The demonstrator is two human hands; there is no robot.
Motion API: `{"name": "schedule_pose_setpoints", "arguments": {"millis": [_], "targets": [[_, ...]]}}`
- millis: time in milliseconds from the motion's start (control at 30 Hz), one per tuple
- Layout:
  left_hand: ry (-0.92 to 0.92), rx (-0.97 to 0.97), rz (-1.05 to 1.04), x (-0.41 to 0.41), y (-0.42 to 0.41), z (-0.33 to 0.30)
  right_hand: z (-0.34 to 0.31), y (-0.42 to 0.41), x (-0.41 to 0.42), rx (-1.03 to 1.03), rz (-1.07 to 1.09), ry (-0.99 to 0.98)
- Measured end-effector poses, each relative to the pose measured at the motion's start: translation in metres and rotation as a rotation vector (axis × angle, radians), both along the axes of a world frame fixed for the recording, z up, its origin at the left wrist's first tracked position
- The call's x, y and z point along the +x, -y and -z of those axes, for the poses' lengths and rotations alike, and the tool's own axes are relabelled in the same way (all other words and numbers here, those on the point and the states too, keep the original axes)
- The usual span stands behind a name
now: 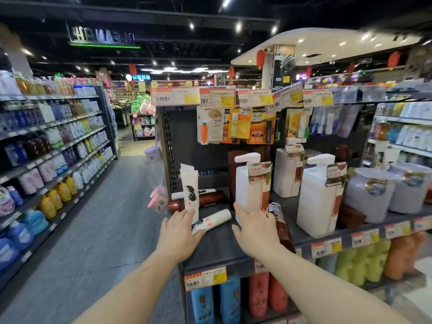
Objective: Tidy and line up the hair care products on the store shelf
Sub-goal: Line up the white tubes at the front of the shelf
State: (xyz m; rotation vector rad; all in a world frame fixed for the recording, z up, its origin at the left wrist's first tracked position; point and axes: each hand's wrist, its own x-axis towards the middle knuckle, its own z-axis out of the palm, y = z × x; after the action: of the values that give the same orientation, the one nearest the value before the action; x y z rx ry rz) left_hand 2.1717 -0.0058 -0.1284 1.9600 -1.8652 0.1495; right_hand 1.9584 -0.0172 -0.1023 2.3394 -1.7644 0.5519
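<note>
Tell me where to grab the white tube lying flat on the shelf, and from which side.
Grip the white tube around its round middle, coming from above with the left hand, which hovers open just beside it. It lies on its side, angled across the shelf, so its top and both long sides look free; the upright tube stands close behind.

Supermarket aisle (price tags (212, 277), stocked shelves (53, 146))

An orange hanging product card (261, 127) under the top shelf edge shows the word "Men" at its top. Price tags (217, 98) along the shelf edges carry barcodes and print too blurred to read; the ceiling sign (102, 37) appears mirrored and unreadable
</note>
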Motion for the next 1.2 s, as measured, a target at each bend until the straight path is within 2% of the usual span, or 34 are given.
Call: {"name": "schedule_pose_setpoints", "arguments": {"millis": [167,333,400,500,700,867,1000,1100,1200], "targets": [[0.029,0.056,-0.034,0.006,-0.002,0.004,0.001,0.0,0.013,0.016,-0.187,0.138],[-0.039,0.233,-0.041,0.015,-0.003,0.004,0.005,0.005,0.02,0.023,-0.228,0.17],[-0.085,0.247,-0.01,0.017,-0.004,0.001,0.008,0.006,0.022,0.038,-0.239,0.176],[-0.032,0.17,0.042,0.023,-0.009,-0.012,0.01,0.007,0.025,0.036,-0.258,0.182],[0.286,-0.061,0.201,0.041,-0.019,-0.062,0.002,0.008,0.039,0.073,-0.286,0.134],[0.362,-0.244,0.395,0.036,-0.024,-0.096,-0.004,0.008,0.046,0.146,-0.276,0.145],[0.415,-0.306,0.48,0.03,-0.022,-0.106,-0.003,0.005,0.049,0.167,-0.279,0.236],[0.382,-0.312,0.452,0.028,-0.02,-0.103,-0.001,0.004,0.049,0.216,-0.255,0.326],[0.124,-0.345,0.351,0.027,-0.018,-0.093,0.001,0.003,0.049,0.256,-0.228,0.434]]}}
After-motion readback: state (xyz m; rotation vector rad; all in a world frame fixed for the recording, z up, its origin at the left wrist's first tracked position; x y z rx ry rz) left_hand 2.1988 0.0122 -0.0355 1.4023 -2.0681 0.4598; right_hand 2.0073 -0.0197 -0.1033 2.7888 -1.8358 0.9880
